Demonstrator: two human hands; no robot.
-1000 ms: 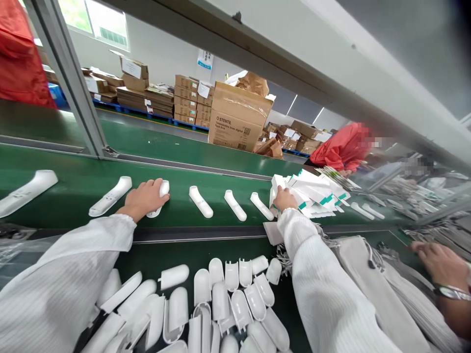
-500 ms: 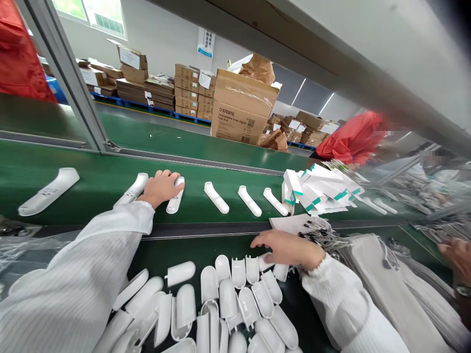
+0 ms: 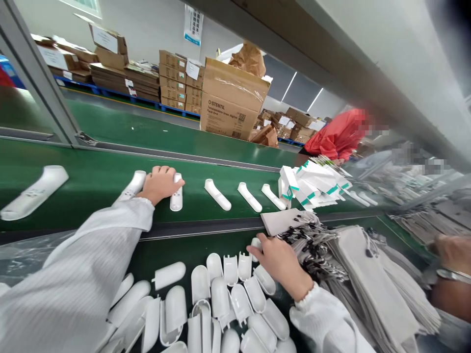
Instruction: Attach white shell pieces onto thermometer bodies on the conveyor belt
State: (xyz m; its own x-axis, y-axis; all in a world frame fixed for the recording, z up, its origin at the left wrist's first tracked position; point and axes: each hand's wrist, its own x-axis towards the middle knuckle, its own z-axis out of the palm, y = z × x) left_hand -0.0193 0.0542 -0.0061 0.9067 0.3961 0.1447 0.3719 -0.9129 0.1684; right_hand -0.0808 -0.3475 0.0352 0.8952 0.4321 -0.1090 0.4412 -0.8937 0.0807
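Note:
My left hand [image 3: 160, 184] is closed on a white handheld device [image 3: 177, 196] lying on the green belt [image 3: 195, 215]. Just left of that hand lies another white device [image 3: 134, 184], partly behind my sleeve. Above the lower green surface, my right hand [image 3: 276, 256] has its thumb and fingers around a small white cover [image 3: 256, 245], mostly hidden by the fingers. Loose white curved covers [image 3: 221, 298] are heaped below and left of my right hand. Three more white devices [image 3: 218, 194] lie spaced along the belt to the right of my left hand.
White and green cartons [image 3: 312, 184] are piled on the belt's right part. Grey pouches with cords [image 3: 368, 274] lie at the right, near another person's hand [image 3: 454, 255]. A metal post [image 3: 40, 73] and a large cardboard box [image 3: 231, 103] stand beyond. One device [image 3: 35, 192] lies far left.
My right hand has closed around a small cover near the belt edge. The device under my left hand has turned more upright in the view. The camera view has shifted.

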